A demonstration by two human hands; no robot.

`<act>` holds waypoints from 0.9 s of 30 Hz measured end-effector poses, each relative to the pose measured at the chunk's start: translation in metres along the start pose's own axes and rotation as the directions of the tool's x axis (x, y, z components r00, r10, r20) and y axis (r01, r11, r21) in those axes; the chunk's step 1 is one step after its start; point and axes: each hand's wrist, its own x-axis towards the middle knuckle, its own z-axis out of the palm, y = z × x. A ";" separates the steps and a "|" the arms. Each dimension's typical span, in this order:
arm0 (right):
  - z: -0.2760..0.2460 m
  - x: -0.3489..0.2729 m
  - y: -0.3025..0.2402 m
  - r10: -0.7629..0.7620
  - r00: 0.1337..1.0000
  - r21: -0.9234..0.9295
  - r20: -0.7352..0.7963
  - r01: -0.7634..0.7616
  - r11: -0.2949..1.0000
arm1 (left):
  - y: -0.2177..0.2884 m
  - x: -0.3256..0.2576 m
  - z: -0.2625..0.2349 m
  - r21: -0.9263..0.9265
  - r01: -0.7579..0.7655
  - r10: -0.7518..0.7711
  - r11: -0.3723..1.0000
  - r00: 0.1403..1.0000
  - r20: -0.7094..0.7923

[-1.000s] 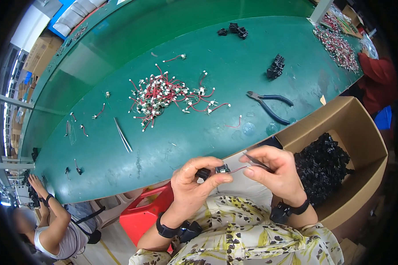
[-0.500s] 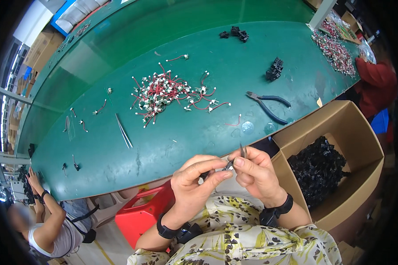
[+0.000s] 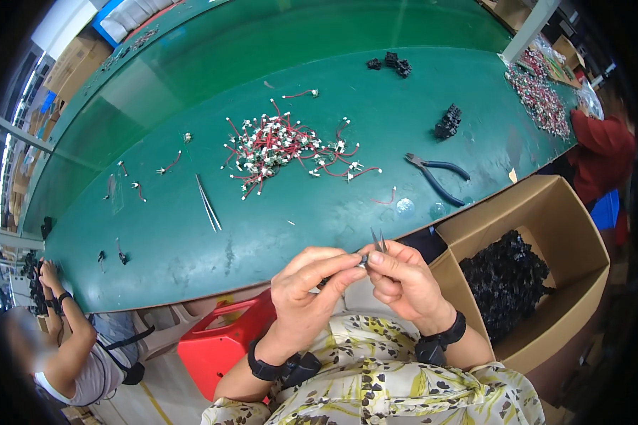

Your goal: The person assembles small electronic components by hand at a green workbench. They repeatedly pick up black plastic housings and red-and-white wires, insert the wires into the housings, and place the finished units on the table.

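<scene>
Over my lap, just off the front edge of the green table point(image 3: 283, 227), both hands meet. My left hand point(image 3: 307, 290) pinches a small dark connector piece point(image 3: 362, 261) between thumb and forefinger. My right hand point(image 3: 403, 280) grips thin metal tweezers point(image 3: 379, 241), their tips pointing up right beside the piece. A pile of short red wires with white plugs point(image 3: 283, 149) lies on the table beyond my hands. A second pair of tweezers point(image 3: 208, 203) rests to the left of the pile.
Blue-handled pliers point(image 3: 436, 176) lie at the right front of the table. An open cardboard box point(image 3: 546, 212) of black parts stands at my right. A red plastic bin point(image 3: 220, 343) sits under my left arm. Other people sit at the lower left and far right.
My hands have drawn closer together and risen slightly. The tweezers now point upward instead of lying sideways over the piece.
</scene>
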 end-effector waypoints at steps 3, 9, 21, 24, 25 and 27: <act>0.005 -0.004 -0.008 -0.048 0.997 -0.020 -0.056 0.046 0.999 | -0.005 0.006 -0.033 0.245 -0.044 0.063 0.969 0.995 -0.071; 0.019 -0.053 -0.046 -0.689 0.662 -0.036 0.295 0.729 0.684 | -0.019 -0.007 -0.190 0.506 0.376 0.043 0.776 0.769 -0.638; 0.060 -0.069 -0.084 -0.705 -0.022 0.387 0.709 0.848 0.363 | 0.001 0.039 -0.036 -0.774 0.516 -0.469 0.367 0.821 0.325; 0.052 -0.068 -0.090 -0.688 -0.015 0.396 0.725 0.827 0.399 | -0.001 0.044 -0.015 -0.756 0.567 -0.431 0.326 0.801 0.415; 0.048 -0.073 -0.086 -0.742 0.000 0.349 0.671 0.883 0.315 | -0.004 0.043 -0.012 -0.748 0.573 -0.424 0.335 0.801 0.424; 0.049 -0.072 -0.087 -0.799 -0.030 0.364 0.601 0.900 0.241 | -0.010 0.040 -0.007 -0.746 0.590 -0.441 0.310 0.784 0.437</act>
